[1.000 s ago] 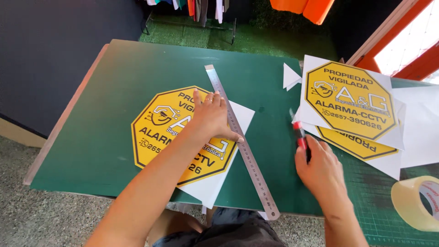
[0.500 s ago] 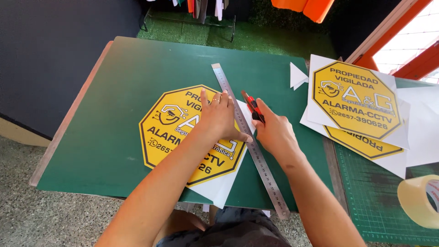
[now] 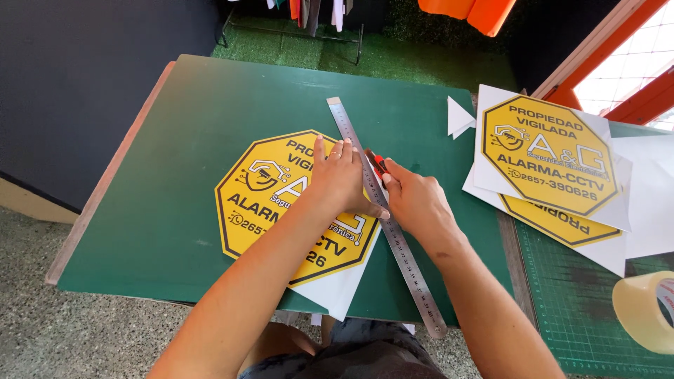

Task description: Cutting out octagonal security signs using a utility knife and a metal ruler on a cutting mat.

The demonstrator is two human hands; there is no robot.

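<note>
Your left hand [image 3: 342,179] covers the middle of the yellow octagonal sign [image 3: 281,203], so its central print is hidden. Your right hand [image 3: 414,200] hides most of the red cutter [image 3: 378,164]; its blade can't be seen. The tape roll [image 3: 642,309] runs off the right edge.

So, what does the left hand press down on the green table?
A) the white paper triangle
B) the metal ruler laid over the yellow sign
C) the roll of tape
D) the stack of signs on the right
B: the left hand lies flat on the metal ruler, which crosses the yellow sign.
</note>
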